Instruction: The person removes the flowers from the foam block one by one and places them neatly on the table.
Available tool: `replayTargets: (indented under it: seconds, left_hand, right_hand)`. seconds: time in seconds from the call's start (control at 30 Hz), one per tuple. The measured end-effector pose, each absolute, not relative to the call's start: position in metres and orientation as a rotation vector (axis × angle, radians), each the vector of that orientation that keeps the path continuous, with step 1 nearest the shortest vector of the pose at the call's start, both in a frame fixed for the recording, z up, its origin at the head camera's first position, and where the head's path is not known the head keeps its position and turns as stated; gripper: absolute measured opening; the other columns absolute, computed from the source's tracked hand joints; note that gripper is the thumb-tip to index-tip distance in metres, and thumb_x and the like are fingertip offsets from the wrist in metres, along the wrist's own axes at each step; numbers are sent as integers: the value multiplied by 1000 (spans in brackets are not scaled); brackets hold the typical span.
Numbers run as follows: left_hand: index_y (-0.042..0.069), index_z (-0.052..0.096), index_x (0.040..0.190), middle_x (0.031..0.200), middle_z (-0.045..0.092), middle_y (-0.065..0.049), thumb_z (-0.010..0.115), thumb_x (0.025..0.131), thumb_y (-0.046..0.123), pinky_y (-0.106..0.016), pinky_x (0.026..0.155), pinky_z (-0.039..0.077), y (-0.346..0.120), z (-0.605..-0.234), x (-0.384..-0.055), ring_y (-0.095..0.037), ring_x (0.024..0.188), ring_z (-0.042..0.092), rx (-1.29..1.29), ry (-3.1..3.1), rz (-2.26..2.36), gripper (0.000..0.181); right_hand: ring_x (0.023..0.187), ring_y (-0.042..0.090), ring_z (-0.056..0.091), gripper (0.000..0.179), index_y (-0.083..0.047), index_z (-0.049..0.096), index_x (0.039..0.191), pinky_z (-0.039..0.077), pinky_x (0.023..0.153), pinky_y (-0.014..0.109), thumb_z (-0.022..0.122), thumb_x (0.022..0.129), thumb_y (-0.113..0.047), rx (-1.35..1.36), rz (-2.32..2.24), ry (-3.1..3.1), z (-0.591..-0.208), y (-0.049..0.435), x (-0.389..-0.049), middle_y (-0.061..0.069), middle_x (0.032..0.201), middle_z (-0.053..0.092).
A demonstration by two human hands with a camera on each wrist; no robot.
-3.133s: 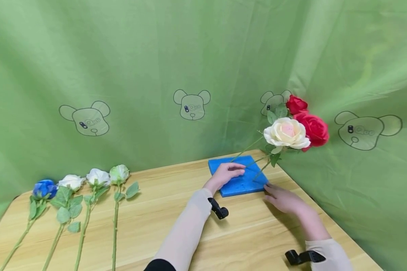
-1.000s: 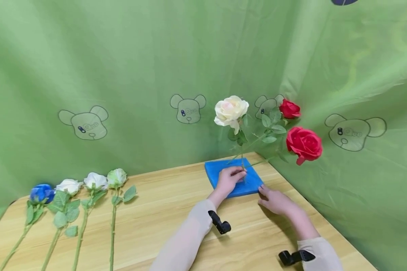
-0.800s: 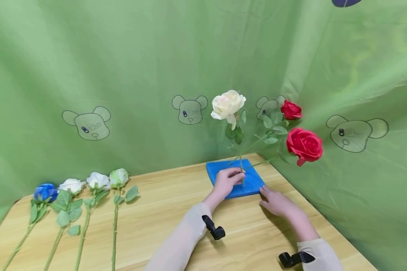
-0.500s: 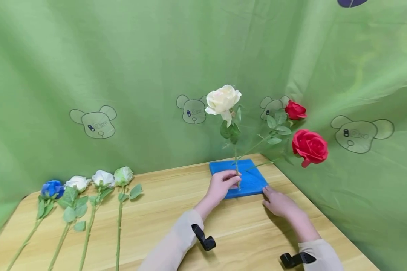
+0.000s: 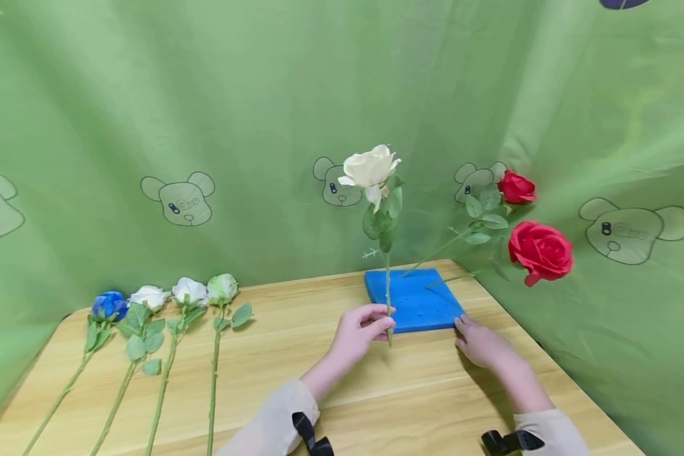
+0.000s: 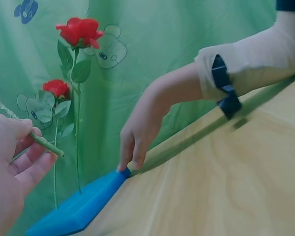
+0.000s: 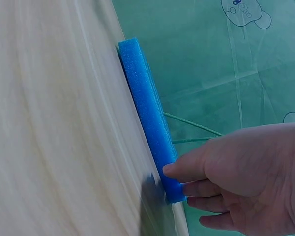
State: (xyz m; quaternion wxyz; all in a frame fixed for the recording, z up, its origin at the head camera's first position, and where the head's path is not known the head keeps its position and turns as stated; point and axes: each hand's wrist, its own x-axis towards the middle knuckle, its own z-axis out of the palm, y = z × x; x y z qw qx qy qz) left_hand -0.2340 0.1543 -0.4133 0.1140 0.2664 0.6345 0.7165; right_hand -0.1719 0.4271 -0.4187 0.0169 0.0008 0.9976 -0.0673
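In the head view my left hand (image 5: pixel 360 330) pinches the lower stem of a cream rose (image 5: pixel 370 168) between thumb and fingers. The rose stands nearly upright, its stem end free in front of the blue foam block (image 5: pixel 416 304). The left wrist view shows the cut stem end (image 6: pixel 54 147) poking out past my fingers. My right hand (image 5: pixel 487 345) rests its thumb and fingertips at the block's near right corner, fingers mostly straight. Two red roses (image 5: pixel 540 251) stand in the block, leaning right; their stems (image 7: pixel 194 140) show behind it in the right wrist view.
On the left of the wooden table (image 5: pixel 296 367) lie a blue rose (image 5: pixel 109 306), two white roses (image 5: pixel 189 291) and a pale green-white rose (image 5: pixel 222 288), side by side. A green curtain (image 5: pixel 262 95) hangs close along the back and right edges.
The cream rose leaned right from the block beside the red ones; my left hand gripped its stem, raised it upright and drew it out toward the front left. My right hand stays at the corner.
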Motion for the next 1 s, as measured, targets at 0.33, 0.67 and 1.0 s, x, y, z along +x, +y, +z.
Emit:
replayTargets:
  seconds: [0.33, 0.67, 1.0]
  left_hand:
    - [-6, 61, 120, 110, 66, -27, 66, 90, 5, -28, 71, 62, 110, -419, -213, -23, 88, 70, 717, 1814, 2062, 32]
    - [-7, 57, 125, 112, 69, -15, 66, 90, 7, -35, 75, 62, 62, -426, -202, -12, 87, 68, 628, 1776, 2025, 39]
    - [-10, 52, 130, 100, 71, -3, 67, 89, 9, -28, 72, 61, 7, -432, -194, -11, 84, 67, 482, 1801, 1986, 47]
  right_hand:
    - [130, 53, 41, 50, 14, 46, 136, 37, 108, 62, 55, 95, -14, -10, -200, 3111, -418, 427, -170, 37, 143, 40]
    - [130, 54, 39, 52, 14, 44, 137, 36, 108, 63, 55, 95, -15, -11, -228, 3102, -421, 431, -173, 38, 144, 36]
    - [130, 54, 40, 53, 14, 44, 137, 36, 109, 63, 56, 95, -16, -12, -240, 3101, -421, 431, -173, 38, 144, 36]
